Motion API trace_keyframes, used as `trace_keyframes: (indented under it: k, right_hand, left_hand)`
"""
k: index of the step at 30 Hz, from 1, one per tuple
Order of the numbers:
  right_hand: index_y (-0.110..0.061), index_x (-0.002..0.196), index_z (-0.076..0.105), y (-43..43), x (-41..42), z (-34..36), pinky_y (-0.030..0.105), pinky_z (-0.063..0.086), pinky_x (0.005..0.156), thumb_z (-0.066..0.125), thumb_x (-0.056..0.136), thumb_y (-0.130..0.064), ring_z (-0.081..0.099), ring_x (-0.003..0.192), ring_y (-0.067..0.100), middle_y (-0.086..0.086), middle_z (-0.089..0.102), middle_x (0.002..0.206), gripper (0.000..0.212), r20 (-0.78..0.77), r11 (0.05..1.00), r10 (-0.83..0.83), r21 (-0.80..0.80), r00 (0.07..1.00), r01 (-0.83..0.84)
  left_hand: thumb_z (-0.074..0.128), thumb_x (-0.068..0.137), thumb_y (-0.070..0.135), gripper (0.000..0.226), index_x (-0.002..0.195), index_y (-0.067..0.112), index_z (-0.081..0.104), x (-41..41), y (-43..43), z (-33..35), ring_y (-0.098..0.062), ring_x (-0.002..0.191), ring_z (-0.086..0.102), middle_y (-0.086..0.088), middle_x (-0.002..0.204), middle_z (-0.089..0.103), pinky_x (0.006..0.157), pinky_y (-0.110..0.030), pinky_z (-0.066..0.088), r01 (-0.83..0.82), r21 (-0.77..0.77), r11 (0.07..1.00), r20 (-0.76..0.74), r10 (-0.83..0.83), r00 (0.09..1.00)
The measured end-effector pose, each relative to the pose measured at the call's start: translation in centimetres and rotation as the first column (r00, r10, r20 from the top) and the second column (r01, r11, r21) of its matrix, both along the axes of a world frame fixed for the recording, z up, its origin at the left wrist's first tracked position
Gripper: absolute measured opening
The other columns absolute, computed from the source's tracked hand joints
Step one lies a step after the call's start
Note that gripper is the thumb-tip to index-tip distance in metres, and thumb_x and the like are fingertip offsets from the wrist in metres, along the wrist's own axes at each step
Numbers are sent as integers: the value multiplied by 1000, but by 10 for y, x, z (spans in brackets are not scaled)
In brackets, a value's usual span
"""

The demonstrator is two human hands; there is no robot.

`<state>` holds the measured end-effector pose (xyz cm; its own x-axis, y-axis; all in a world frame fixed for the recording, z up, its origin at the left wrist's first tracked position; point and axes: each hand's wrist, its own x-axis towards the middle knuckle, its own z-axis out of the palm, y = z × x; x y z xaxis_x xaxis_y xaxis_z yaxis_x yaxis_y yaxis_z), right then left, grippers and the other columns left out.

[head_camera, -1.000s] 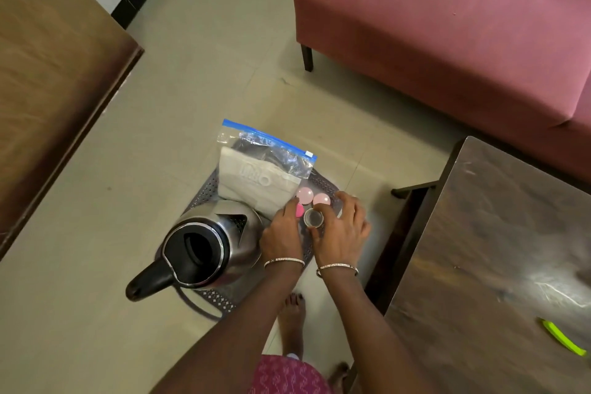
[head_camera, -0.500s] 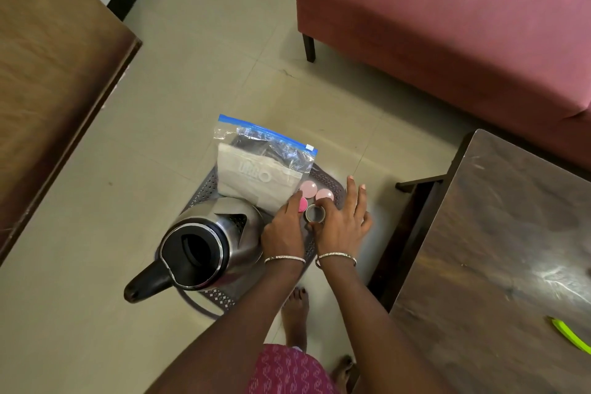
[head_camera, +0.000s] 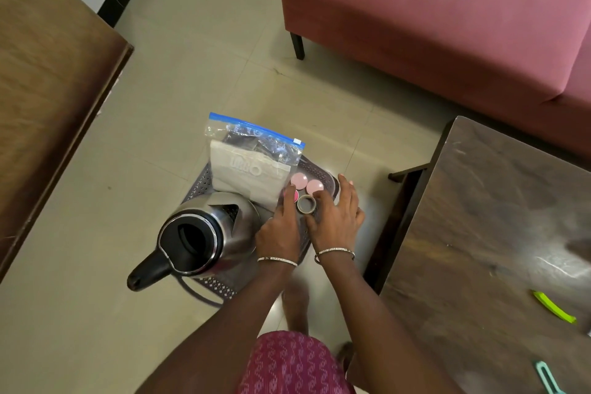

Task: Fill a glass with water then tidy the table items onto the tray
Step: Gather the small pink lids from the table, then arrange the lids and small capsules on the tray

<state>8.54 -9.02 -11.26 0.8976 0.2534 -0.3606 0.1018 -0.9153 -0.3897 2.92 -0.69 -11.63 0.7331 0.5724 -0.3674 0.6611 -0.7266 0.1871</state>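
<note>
Both hands at a small tape roll on a loaded tray

The grey perforated tray (head_camera: 204, 181) holds a steel electric kettle (head_camera: 204, 233) with its lid open on the tray's left half. A zip bag (head_camera: 252, 153) with a blue seal stands at the tray's far side, and two pale pink discs (head_camera: 299, 179) lie on the tray's right half beside a darker pink one (head_camera: 295, 197). The tape roll (head_camera: 306, 204) stands just nearer than the discs. The left hand (head_camera: 278, 230) lays its forefinger over the darker disc, just beside the roll; whether its other fingers grasp anything cannot be told. The right hand (head_camera: 339, 217) is released, its fingers spread straight over the tray's right rim and its thumb against the roll. A dark wooden table (head_camera: 495, 233) stands right of the tray and carries a green object (head_camera: 553, 307).
</note>
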Motion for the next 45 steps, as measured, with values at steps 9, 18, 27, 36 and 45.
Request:
trace_keyframes:
  k: [9,18,27,36,45]
  right_hand:
    - [-19,103,69,-74,-29,39,42,47,95,65,84,-16,49,124,28,6,54,133,20,59,969,-216,132,975,207]
    - [-20,97,68,-205,-63,71,39,45,85,58,88,-18,52,104,27,2,67,105,14,-32,916,-395,58,918,396]
    - [-14,98,70,-378,-85,79,43,46,86,59,87,-16,57,101,33,7,71,100,15,-22,877,-478,49,878,479]
    - [-14,96,73,-556,-99,81,40,49,82,62,85,-11,60,95,33,4,74,93,16,-4,779,-626,32,780,626]
    - [-12,95,72,-663,-89,69,37,47,79,63,85,-8,60,92,35,10,74,85,15,29,612,-791,53,611,789]
  left_hand:
    - [60,83,11,39,122,13,57,-33,-46,55,-27,65,67,-5,87,68,51,-33,51,108,-8,994,139,-106,985]
    - [58,81,3,18,95,13,62,-26,-158,89,-31,73,60,-8,96,59,66,-40,49,330,-154,931,306,-272,912]
    - [60,79,6,18,94,14,59,-35,-319,98,-33,76,61,-7,96,61,67,-40,49,446,-205,871,284,-383,879]
    - [56,81,7,16,96,13,60,-38,-466,90,-33,84,60,-7,100,61,74,-40,46,511,-278,814,220,-463,858]
    - [47,94,18,17,102,8,59,12,-542,72,-33,95,59,-12,103,62,81,-43,46,475,-298,828,120,-461,879]
